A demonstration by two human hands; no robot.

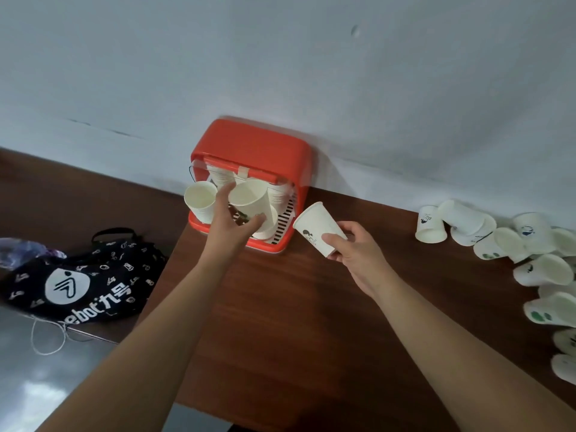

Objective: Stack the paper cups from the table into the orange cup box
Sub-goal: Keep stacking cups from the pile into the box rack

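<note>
Here the left hand [232, 219] has its grip curled round a plain cup [249, 196], tilted in the open front of the orange cup box [249, 145] among cups stacked inside. The right hand [358, 247] grasps a printed cup [316, 226] just beside the box, above the surface [280, 307]. Many loose cups [498, 241] lie at far right.

Glossy plastic box [249, 145] — matt paper cups [431, 227]

The cup box [249, 145] sits on the table [280, 307] against the wall [280, 57], bag [78, 275] left, loose cups [498, 241] right.
</note>
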